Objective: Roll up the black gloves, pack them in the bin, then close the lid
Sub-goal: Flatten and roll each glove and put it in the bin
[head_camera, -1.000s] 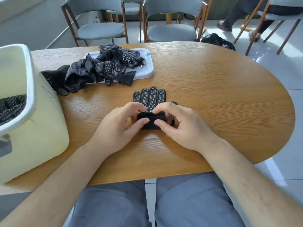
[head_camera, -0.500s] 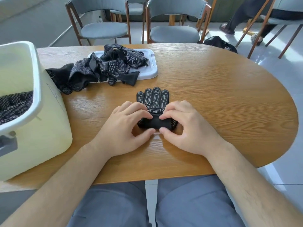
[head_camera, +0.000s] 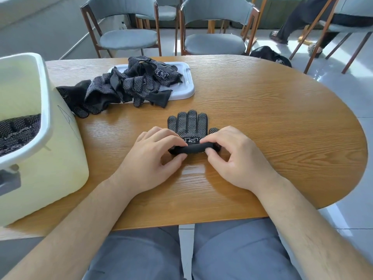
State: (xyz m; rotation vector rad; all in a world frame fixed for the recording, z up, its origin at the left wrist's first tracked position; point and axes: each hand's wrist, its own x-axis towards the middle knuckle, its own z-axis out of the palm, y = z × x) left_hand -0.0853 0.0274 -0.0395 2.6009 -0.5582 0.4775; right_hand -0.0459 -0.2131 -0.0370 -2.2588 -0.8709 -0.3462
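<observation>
A black dotted glove (head_camera: 188, 124) lies flat on the wooden table (head_camera: 282, 122), fingers pointing away from me, with its cuff end rolled into a tight tube near me. My left hand (head_camera: 153, 158) pinches the left end of that roll between thumb and fingertips. My right hand (head_camera: 232, 156) pinches the right end the same way. A pile of loose black gloves (head_camera: 125, 85) lies partly on the white lid (head_camera: 185, 87) at the back. The pale yellow bin (head_camera: 40, 138) stands open at the left with gloves (head_camera: 18, 132) inside.
Grey upholstered chairs (head_camera: 214, 41) stand behind the table. A black bag (head_camera: 268, 55) sits on the floor beyond the far edge. A seated person's legs (head_camera: 292, 23) show at the top right. The table's rounded end curves away on the right.
The roll has advanced up the glove from the cuff towards the palm print, and both hands have shifted forward with it. The pile and bin have not moved.
</observation>
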